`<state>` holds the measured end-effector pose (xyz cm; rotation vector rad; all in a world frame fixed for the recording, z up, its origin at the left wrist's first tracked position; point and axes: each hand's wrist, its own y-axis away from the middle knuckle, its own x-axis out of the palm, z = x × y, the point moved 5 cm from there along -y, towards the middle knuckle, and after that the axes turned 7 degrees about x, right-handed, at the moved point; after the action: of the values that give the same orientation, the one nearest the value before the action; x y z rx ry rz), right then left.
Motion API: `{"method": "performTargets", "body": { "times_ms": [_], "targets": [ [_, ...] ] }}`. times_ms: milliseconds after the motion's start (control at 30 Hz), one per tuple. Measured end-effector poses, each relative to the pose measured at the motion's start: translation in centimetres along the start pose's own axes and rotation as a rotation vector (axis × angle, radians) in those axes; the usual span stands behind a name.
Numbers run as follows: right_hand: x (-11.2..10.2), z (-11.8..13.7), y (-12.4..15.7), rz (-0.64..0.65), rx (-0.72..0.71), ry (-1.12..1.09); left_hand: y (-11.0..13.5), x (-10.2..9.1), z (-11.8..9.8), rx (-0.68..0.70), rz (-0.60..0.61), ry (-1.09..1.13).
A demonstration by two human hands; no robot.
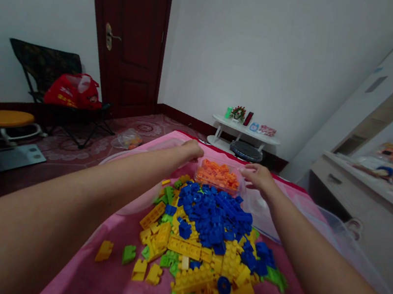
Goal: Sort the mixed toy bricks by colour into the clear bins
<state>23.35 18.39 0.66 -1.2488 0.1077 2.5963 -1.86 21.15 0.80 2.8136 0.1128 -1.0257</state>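
A clear plastic box (239,189) filled with orange building bricks (217,172) is at the far end of the brick pile. My left hand (193,149) is curled at the box's far left corner, its fingertips mostly hidden. At the right edge, my right hand (257,175) pinches the rim between thumb and fingers. Directly on the near side of the box lies a heap of blue bricks (213,214). Yellow bricks (184,247) and green bricks (169,259) spread under and in front of it. A small blue wheel (224,286) rests on the yellow ones.
A pink cloth (119,234) covers the surface beneath the bricks. Clear plastic sheeting (338,239) lies at the right, by a white drawer cabinet (370,204). Farther off are a white shelf stand (246,130), a folding chair (45,66) with a red bag (74,90), and an orange stool (6,117).
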Motion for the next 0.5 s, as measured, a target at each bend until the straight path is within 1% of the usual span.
{"method": "performTargets", "body": {
  "times_ms": [67,133,167,200,300,333,400,500],
  "targets": [
    [0.2,0.6,1.3,0.122,-0.147,0.013,-0.1,-0.1,0.0,0.009,-0.005,-0.014],
    [0.4,1.2,2.9,0.232,-0.350,0.135,-0.2,-0.1,0.0,0.014,0.000,-0.023],
    [0.3,1.4,3.6,0.242,-0.437,0.225,-0.2,-0.1,-0.1,0.017,0.005,-0.027],
    [0.1,1.6,4.3,0.203,-0.497,0.319,-0.1,-0.1,-0.1,0.018,0.011,-0.030],
    [-1.0,2.4,6.0,-0.021,-0.616,0.577,0.4,-0.2,-0.3,0.021,0.031,-0.040],
    [-1.2,2.8,6.6,-0.065,-0.656,0.659,0.7,-0.2,-0.4,0.025,0.038,-0.041],
    [-1.0,3.4,7.6,-0.068,-0.737,0.815,1.3,-0.4,-0.6,0.041,0.050,-0.040],
    [-0.2,3.6,8.3,-0.008,-0.811,0.989,2.0,-0.6,-0.9,0.080,0.056,-0.032]
  ]
}}
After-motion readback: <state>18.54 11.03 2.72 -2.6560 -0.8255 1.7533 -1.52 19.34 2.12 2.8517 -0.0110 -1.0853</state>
